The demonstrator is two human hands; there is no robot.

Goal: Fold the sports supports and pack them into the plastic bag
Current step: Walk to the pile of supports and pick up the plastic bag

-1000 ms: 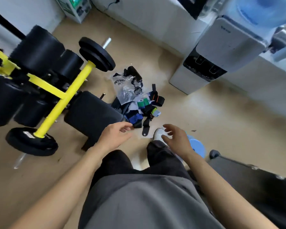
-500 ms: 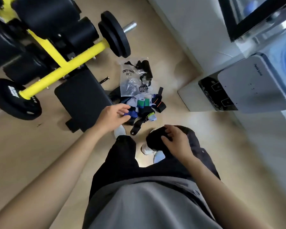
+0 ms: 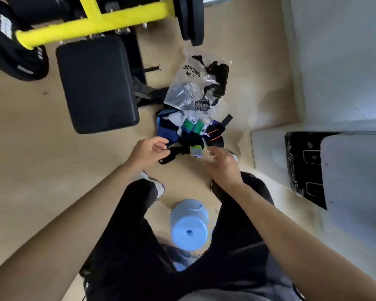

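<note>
Beige floor (image 3: 52, 148) carries sports supports (image 3: 189, 131) against plastic bag (image 3: 187, 83), both hands (image 3: 149, 152) (image 3: 223, 168) alongside.

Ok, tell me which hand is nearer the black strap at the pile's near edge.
Left. The left hand has its fingertips right at the black strap, contact unclear through blur. The right hand hovers open further right, clear of the strap.

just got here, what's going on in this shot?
A person leans over a pile of sports supports on the floor beside a weight bench. The left hand is at a black strap at the pile's near edge; grip unclear. The right hand, open, hovers beside it. The plastic bag lies beyond the pile, holding some dark items.
</note>
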